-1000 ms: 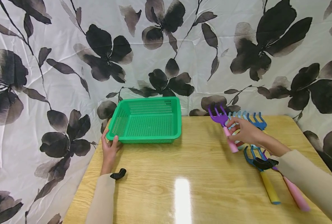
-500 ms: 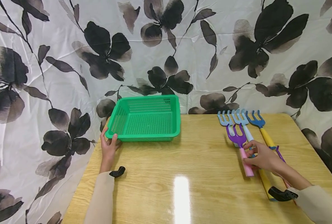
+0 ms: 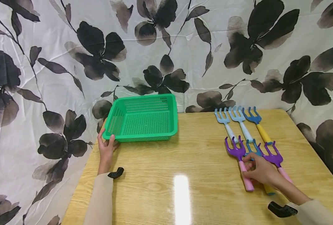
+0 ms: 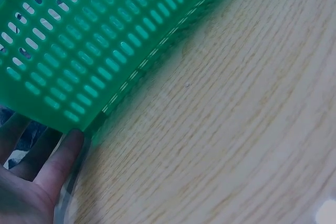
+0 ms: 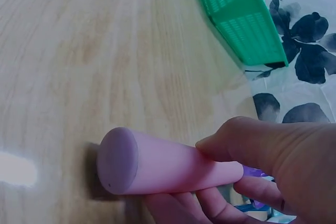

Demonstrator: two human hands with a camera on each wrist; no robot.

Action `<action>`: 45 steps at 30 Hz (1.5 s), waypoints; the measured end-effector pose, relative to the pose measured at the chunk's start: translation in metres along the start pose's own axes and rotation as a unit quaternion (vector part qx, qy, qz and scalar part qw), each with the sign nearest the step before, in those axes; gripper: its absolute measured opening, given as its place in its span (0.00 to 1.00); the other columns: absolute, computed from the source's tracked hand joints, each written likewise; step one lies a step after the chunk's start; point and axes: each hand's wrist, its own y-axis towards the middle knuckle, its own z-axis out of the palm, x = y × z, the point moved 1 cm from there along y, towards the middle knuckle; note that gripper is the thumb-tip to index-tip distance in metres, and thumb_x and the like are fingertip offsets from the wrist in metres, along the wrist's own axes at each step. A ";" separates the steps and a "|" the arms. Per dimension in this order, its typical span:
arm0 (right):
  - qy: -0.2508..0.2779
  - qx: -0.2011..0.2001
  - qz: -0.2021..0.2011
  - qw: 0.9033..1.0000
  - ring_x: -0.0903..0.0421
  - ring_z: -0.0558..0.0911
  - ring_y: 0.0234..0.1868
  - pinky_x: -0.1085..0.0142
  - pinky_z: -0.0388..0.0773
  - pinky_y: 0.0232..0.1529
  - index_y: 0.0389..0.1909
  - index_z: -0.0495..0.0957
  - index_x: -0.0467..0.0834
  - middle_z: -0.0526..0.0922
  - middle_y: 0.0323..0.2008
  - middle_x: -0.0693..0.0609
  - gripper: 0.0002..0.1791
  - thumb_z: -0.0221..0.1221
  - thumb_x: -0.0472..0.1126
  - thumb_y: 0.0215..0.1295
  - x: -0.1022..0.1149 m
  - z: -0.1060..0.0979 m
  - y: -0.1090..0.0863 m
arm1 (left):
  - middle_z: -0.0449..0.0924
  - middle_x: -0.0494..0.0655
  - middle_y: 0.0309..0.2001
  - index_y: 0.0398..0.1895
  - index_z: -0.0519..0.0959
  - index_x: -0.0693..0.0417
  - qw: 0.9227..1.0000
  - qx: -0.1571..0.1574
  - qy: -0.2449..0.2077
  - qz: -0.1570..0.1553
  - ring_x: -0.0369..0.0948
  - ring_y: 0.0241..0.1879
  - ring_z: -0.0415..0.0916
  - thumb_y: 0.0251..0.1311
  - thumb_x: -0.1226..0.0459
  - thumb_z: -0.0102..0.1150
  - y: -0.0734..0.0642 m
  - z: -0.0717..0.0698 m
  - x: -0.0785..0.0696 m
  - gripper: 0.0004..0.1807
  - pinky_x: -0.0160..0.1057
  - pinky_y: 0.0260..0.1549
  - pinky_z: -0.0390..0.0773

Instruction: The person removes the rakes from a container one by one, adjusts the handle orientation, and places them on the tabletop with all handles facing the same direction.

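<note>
My right hand (image 3: 259, 170) pinches the pink handle of a purple-headed garden hand rake (image 3: 247, 181), with its tines toward the back. In the right wrist view, thumb and fingers close on the pink handle (image 5: 168, 163), just over the wood. At the near left corner of a green perforated basket (image 3: 139, 137), my left hand (image 3: 106, 153) grips with thumb in front and fingers at the side. A second purple rake (image 3: 273, 157) lies right of my right hand, its handle partly behind the wrist. Between the two purple rakes shows a blue rake (image 3: 253, 150), mostly hidden by the hand.
Behind these lie two light blue rakes (image 3: 222, 118) (image 3: 237, 116) and a blue rake with a yellow handle (image 3: 263, 132), side by side near the table's back edge. A floral cloth (image 3: 200, 68) hangs behind the wooden table (image 3: 155, 187).
My right hand has brought the purple rake from the back of the table toward the front and right, lowering it beside the other purple and blue rakes. The left hand stays at the basket.
</note>
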 end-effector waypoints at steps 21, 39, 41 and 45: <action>-0.010 0.018 0.038 0.999 0.51 0.78 0.25 0.61 0.79 0.21 0.53 0.69 0.35 0.77 0.33 0.47 0.28 0.73 0.36 0.59 0.006 0.005 0.000 | 0.59 0.60 0.75 0.81 0.49 0.35 1.000 0.002 -0.003 0.023 0.56 0.73 0.62 0.76 0.56 0.55 0.010 -0.005 0.013 0.38 0.66 0.64 0.67; 0.037 0.056 0.000 0.998 0.48 0.79 0.33 0.59 0.82 0.25 0.65 0.65 0.34 0.79 0.39 0.42 0.37 0.73 0.38 0.60 0.008 0.000 -0.003 | 0.65 0.62 0.70 0.80 0.51 0.28 0.999 -0.017 0.026 0.019 0.54 0.70 0.66 0.73 0.50 0.58 0.008 -0.007 0.019 0.38 0.64 0.63 0.70; 0.050 0.065 -0.025 0.996 0.48 0.80 0.34 0.58 0.82 0.26 0.69 0.62 0.35 0.78 0.44 0.38 0.41 0.73 0.38 0.61 0.008 -0.002 -0.003 | 0.65 0.63 0.70 0.81 0.50 0.29 0.999 -0.016 0.026 0.019 0.55 0.70 0.66 0.74 0.50 0.58 0.008 -0.007 0.019 0.39 0.64 0.63 0.70; 0.059 0.069 -0.063 0.994 0.48 0.82 0.31 0.57 0.83 0.25 0.74 0.58 0.37 0.76 0.51 0.33 0.45 0.73 0.39 0.62 0.007 -0.005 -0.001 | 0.66 0.66 0.69 0.82 0.49 0.35 0.999 -0.018 0.030 0.019 0.56 0.69 0.68 0.74 0.50 0.58 0.009 -0.008 0.021 0.40 0.63 0.62 0.71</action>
